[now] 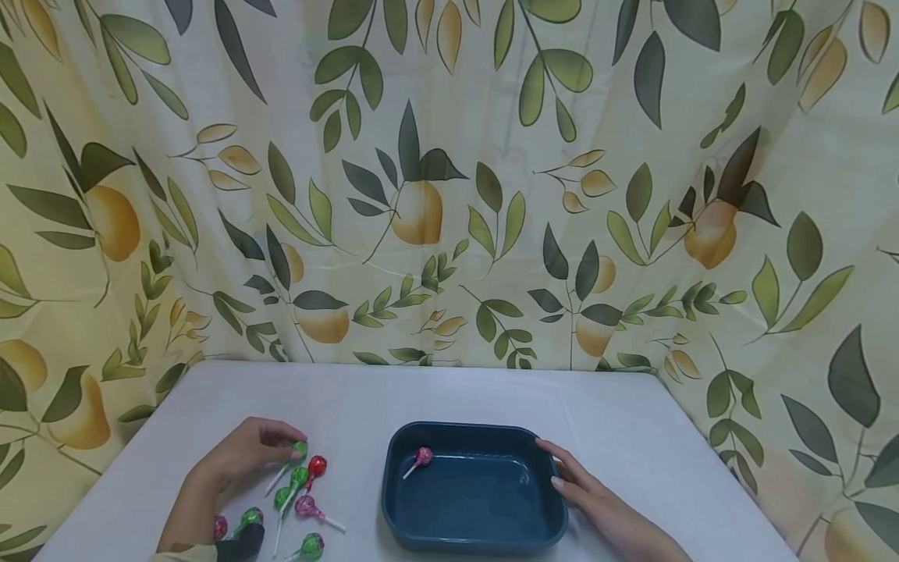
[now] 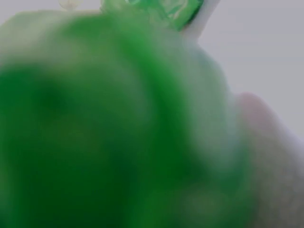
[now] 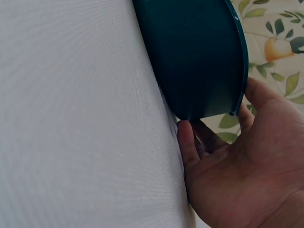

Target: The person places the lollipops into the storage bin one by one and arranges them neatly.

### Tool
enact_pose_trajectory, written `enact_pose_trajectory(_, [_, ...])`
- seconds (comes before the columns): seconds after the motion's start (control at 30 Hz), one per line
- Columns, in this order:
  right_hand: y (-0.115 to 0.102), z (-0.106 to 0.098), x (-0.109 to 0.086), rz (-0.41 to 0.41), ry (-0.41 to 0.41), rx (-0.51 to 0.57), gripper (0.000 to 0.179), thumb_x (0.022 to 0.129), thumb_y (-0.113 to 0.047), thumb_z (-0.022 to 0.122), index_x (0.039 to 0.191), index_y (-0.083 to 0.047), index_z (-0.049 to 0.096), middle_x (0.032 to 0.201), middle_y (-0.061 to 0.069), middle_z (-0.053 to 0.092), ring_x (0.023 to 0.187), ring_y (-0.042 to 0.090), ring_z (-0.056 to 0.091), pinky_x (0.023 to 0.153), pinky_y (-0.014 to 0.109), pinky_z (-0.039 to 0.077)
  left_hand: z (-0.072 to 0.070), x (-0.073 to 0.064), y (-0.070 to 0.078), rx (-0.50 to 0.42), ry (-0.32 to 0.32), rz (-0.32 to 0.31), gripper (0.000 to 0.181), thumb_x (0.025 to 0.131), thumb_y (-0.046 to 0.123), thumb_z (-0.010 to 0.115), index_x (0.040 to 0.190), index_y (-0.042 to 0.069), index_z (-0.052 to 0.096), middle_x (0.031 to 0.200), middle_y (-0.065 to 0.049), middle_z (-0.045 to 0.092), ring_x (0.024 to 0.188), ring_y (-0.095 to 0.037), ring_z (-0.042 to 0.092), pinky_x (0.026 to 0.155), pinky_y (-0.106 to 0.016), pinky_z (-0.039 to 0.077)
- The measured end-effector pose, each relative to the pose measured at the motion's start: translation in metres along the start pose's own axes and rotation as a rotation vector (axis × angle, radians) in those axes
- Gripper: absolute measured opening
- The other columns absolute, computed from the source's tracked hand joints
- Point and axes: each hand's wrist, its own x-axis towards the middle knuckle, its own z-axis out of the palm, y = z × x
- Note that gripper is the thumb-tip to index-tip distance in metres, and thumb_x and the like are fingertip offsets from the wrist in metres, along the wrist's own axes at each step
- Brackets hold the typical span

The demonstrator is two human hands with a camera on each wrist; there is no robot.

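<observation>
My left hand (image 1: pixel 246 453) pinches a green-wrapped lollipop (image 1: pixel 300 449) between thumb and fingertips at the table's left. Beneath it lie more green lollipops (image 1: pixel 299 477), a red one (image 1: pixel 318 466) and a pink one (image 1: pixel 306 506). In the left wrist view a blurred green wrapper (image 2: pixel 118 133) fills most of the picture, hiding the fingers' hold. My right hand (image 1: pixel 597 499) touches the right end of a dark blue rectangular dish (image 1: pixel 477 542), its fingers at the rim and outer wall. Inside the dish, near its far left corner, lies one pink lollipop (image 1: pixel 423 457).
A white-covered table (image 1: pixel 351 398) carries everything. Behind it hangs a curtain (image 1: pixel 449 297) printed with leaves and fruit. Close to my left wrist lie another green lollipop (image 1: pixel 250 517) and a pinkish-red one (image 1: pixel 221 527); one more green lollipop (image 1: pixel 312 545) is near the front.
</observation>
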Motion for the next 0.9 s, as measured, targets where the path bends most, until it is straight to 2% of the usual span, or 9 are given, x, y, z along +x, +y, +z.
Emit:
enact_pose_trajectory(0.17, [0.000, 0.000, -0.001, 0.008, 0.006, 0.006, 0.064, 0.105, -0.057, 0.048, 0.163, -0.040, 0.027, 0.172, 0.013, 0.007, 0.154, 0.045, 0.002, 0.110, 0.076, 0.011, -0.001, 0.001, 0.004, -0.020, 0.036, -0.023, 0.028, 0.082, 0.021, 0.089, 0.108, 0.016, 0.081, 0.117, -0.004, 0.071, 0.109, -0.025, 0.061, 0.087, -0.046, 0.053])
enact_pose_trajectory(0.23, [0.000, 0.001, -0.001, 0.007, 0.006, 0.004, 0.063, 0.105, -0.057, 0.048, 0.162, -0.041, 0.027, 0.172, 0.013, 0.007, 0.154, 0.045, 0.002, 0.110, 0.076, 0.011, -0.002, 0.001, 0.006, -0.028, 0.044, -0.010, 0.029, 0.083, 0.021, 0.088, 0.110, 0.013, 0.080, 0.117, -0.005, 0.070, 0.107, -0.026, 0.060, 0.081, -0.042, 0.053])
enact_pose_trajectory(0.3, [-0.001, 0.001, -0.002, 0.004, 0.003, 0.001, 0.063, 0.105, -0.057, 0.048, 0.162, -0.042, 0.027, 0.172, 0.012, 0.006, 0.154, 0.045, 0.001, 0.110, 0.076, 0.011, -0.002, 0.000, 0.009, -0.048, 0.066, 0.001, 0.031, 0.084, 0.023, 0.088, 0.112, 0.012, 0.080, 0.117, -0.005, 0.070, 0.107, -0.026, 0.060, 0.082, -0.041, 0.051])
enact_pose_trajectory(0.4, [-0.002, 0.000, -0.003, 0.002, 0.001, -0.005, 0.062, 0.105, -0.056, 0.048, 0.162, -0.043, 0.026, 0.172, 0.012, 0.006, 0.154, 0.044, 0.000, 0.110, 0.076, 0.010, -0.005, -0.002, 0.015, -0.080, 0.121, 0.038, 0.036, 0.086, 0.028, 0.087, 0.116, 0.010, 0.078, 0.118, -0.007, 0.071, 0.110, -0.029, 0.060, 0.091, -0.049, 0.047])
enact_pose_trajectory(0.53, [-0.002, 0.000, -0.004, 0.014, 0.013, 0.000, 0.064, 0.105, -0.057, 0.049, 0.162, -0.042, 0.026, 0.172, 0.013, 0.005, 0.154, 0.046, 0.001, 0.110, 0.076, 0.011, -0.009, -0.007, 0.031, -0.149, 0.197, 0.056, 0.041, 0.088, 0.033, 0.085, 0.120, 0.010, 0.076, 0.122, -0.009, 0.070, 0.117, -0.031, 0.059, 0.102, -0.058, 0.041])
enact_pose_trajectory(0.6, [-0.002, 0.001, -0.003, 0.025, 0.023, 0.006, 0.065, 0.104, -0.058, 0.050, 0.162, -0.042, 0.026, 0.172, 0.014, 0.005, 0.154, 0.047, 0.001, 0.109, 0.076, 0.012, -0.012, -0.010, 0.040, -0.172, 0.208, 0.069, 0.041, 0.090, 0.034, 0.083, 0.122, 0.010, 0.076, 0.123, -0.010, 0.070, 0.115, -0.031, 0.060, 0.102, -0.055, 0.043])
enact_pose_trajectory(0.73, [-0.002, 0.002, -0.002, 0.041, 0.031, 0.016, 0.067, 0.102, -0.059, 0.052, 0.162, -0.041, 0.027, 0.172, 0.016, 0.006, 0.153, 0.049, 0.003, 0.109, 0.077, 0.014, -0.011, -0.015, 0.058, -0.164, 0.208, 0.080, 0.041, 0.090, 0.035, 0.083, 0.123, 0.012, 0.076, 0.118, -0.006, 0.070, 0.109, -0.027, 0.060, 0.093, -0.047, 0.046])
enact_pose_trajectory(0.9, [-0.002, 0.003, -0.001, 0.052, 0.044, 0.020, 0.068, 0.101, -0.060, 0.053, 0.162, -0.042, 0.029, 0.171, 0.016, 0.008, 0.153, 0.049, 0.005, 0.108, 0.077, 0.016, 0.000, -0.018, 0.082, -0.123, 0.193, 0.119, 0.035, 0.090, 0.033, 0.083, 0.119, 0.015, 0.078, 0.108, -0.003, 0.071, 0.102, -0.025, 0.058, 0.082, -0.041, 0.045])
